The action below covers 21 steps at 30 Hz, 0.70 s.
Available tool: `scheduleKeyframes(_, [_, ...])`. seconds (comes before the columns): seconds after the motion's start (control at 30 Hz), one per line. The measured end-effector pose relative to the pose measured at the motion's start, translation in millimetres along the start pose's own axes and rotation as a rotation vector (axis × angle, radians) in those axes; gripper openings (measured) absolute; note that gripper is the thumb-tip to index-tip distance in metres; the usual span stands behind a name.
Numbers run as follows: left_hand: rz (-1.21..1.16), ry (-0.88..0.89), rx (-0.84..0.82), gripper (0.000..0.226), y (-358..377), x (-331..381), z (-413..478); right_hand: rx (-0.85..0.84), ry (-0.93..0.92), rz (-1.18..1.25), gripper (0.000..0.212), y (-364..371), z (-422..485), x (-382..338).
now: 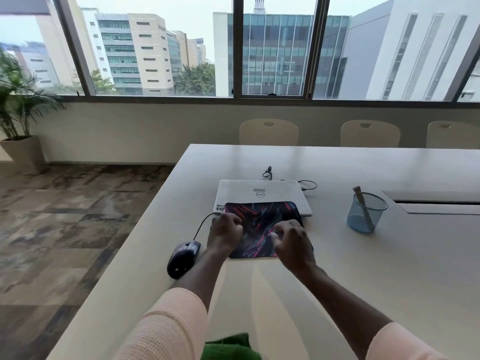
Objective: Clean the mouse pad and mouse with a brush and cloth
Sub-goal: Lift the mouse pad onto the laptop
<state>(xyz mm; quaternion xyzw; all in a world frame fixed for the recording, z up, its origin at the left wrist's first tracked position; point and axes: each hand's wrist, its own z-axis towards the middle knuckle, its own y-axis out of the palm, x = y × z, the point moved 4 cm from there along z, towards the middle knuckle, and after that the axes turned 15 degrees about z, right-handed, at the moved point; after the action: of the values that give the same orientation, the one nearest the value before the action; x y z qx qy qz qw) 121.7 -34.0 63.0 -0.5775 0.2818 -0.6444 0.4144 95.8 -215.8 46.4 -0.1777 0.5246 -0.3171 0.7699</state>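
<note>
A dark mouse pad with red and blue streaks lies on the white table, its far edge overlapping a closed white laptop. My left hand is curled shut on the pad's left edge. Over the pad's near right corner rests my right hand, fingers spread and holding nothing. A black wired mouse sits left of my left wrist, near the table's edge. The brush stands in a blue mesh cup to the right. A green cloth shows at the bottom edge.
A black cable lies behind the laptop. A rectangular recess is set in the table at far right. Three pale chairs line the far side. The table's left edge drops to patterned floor; a potted plant stands far left.
</note>
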Motion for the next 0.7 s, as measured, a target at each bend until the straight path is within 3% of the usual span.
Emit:
scheduleKeyframes(0.13, [0.057,0.074,0.016,0.013,-19.2,-12.3,-29.7,-0.493,-0.292,0.228,0.027,17.0,-64.5,-56.1])
scheduleKeyframes(0.3, [0.213,0.117,0.036,0.016,-45.6,-40.4,-79.8,-0.880,-0.498,0.134,0.066,45.5,-137.4,-101.6])
scheduleKeyframes(0.5, [0.255,0.159,-0.102,0.027,-51.1,-67.5,-132.2,-0.980,-0.610,-0.100,0.093,65.5,-189.2,-120.1])
scheduleKeyframes(0.7, [0.220,0.208,-0.274,0.029,-55.9,-82.1,-154.7,-0.878,-0.548,-0.205,0.072,66.4,-203.9,-120.5])
